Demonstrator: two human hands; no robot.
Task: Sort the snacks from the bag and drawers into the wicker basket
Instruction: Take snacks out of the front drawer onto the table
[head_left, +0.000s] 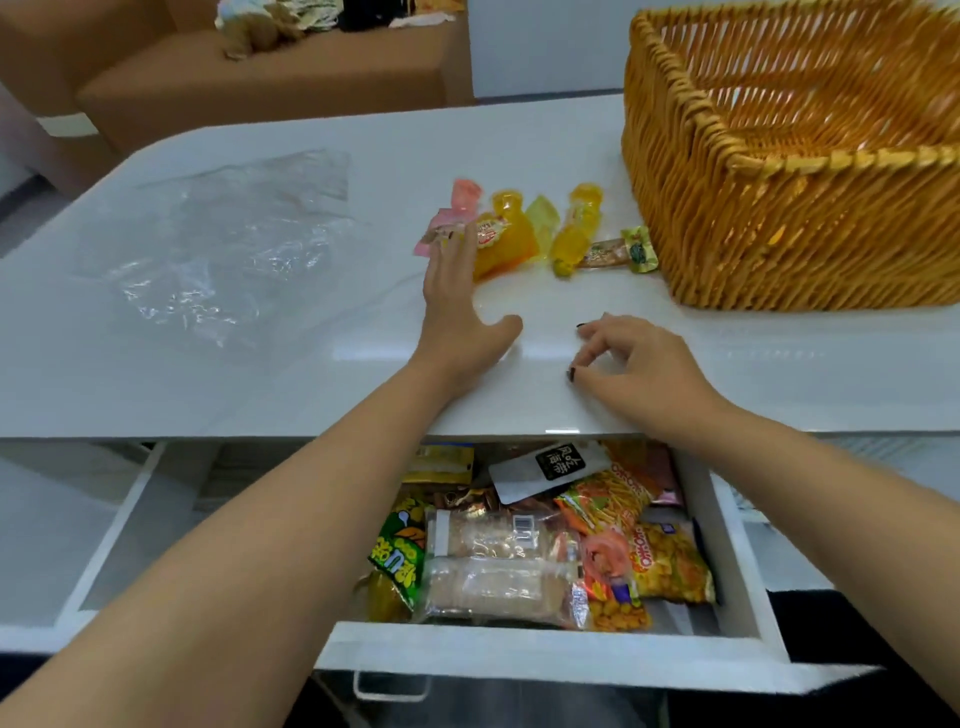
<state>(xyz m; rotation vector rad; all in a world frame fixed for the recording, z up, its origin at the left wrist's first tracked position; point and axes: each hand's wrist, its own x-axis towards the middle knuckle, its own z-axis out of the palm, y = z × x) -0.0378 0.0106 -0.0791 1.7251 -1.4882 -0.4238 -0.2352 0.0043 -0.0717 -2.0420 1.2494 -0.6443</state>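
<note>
The flat, open left hand (453, 306) reaches its fingertips onto glossy pink and yellow snack sachets (511, 234) on the smooth white tabletop (322, 374), beside the woven golden wicker basket (795, 171). The right hand (636, 369) curls empty. Crinkly packets (524, 551) fill the open white drawer (540, 657).

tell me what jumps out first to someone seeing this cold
The big wicker basket at the table's far right, empty as far as can be seen. Beside it a row of small bright snacks, the left hand reaching into them. Below, an open drawer crammed with snack packets.
</note>
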